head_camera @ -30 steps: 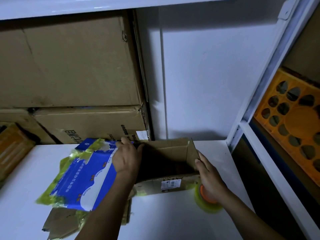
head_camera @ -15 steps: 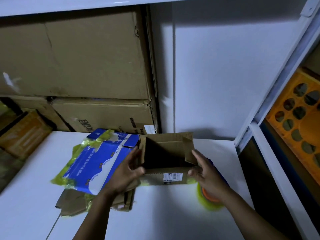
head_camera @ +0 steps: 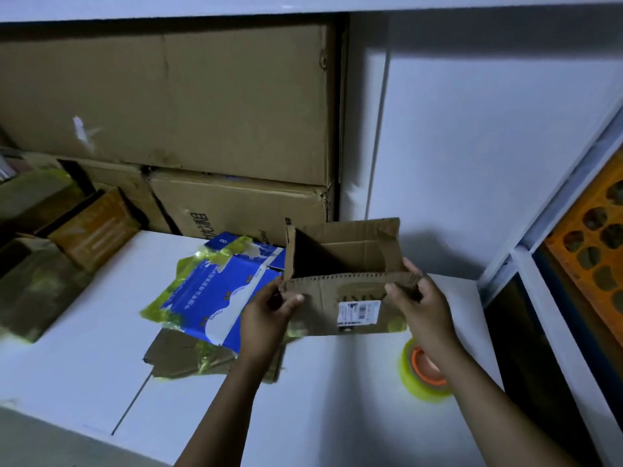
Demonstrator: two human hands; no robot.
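Observation:
A small open cardboard box (head_camera: 340, 264) with a white barcode label on its near side stands on the white table (head_camera: 337, 392). My left hand (head_camera: 266, 318) grips the box's near left corner, thumb on the front wall. My right hand (head_camera: 421, 305) grips the near right corner, thumb over the torn front flap. The inside of the box is dark.
A flattened blue and white carton (head_camera: 219, 291) in yellow tape lies left of the box, on flat cardboard (head_camera: 182, 355). A yellow tape roll (head_camera: 421, 372) with an orange core sits under my right wrist. Big cartons (head_camera: 188, 106) stack behind; an orange crate (head_camera: 593, 244) at right.
Both hands slid from the box's sides to its near corners and took hold of the front wall. The view moved back, showing more of the table.

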